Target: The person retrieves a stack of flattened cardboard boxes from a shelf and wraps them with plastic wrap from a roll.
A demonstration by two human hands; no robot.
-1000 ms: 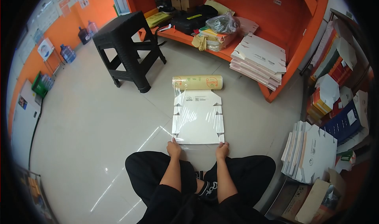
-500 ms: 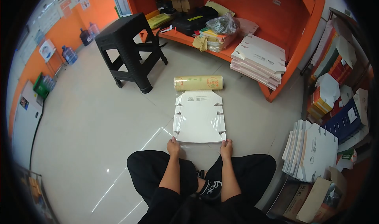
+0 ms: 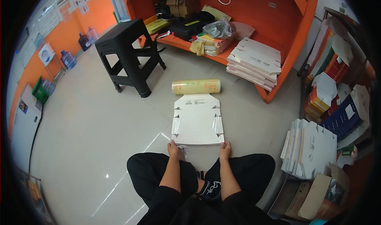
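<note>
A flat white cardboard piece (image 3: 197, 120) with notched sides and small print lies on the floor before me, clear film shining over it. Its far edge meets a yellowish roll of film (image 3: 196, 86) with orange print. My left hand (image 3: 173, 149) is closed at the near left corner, and my right hand (image 3: 225, 150) is closed at the near right corner. Both seem to pinch the film's near edge along with the board; fingertips are too small to separate the two. A bit of loose film hangs between the hands, nearer the left.
A black stool (image 3: 129, 54) stands beyond the roll to the left. An orange shelf (image 3: 258, 82) holds bags and a stack of white boards (image 3: 256, 58). More white boards (image 3: 317, 151) stand at the right, beside open cartons (image 3: 315, 195). My crossed legs are close below.
The view has shifted slightly, so the shelf sits further left. Film along the board looks smoother in the middle. Both hands remain closed at the near corners.
</note>
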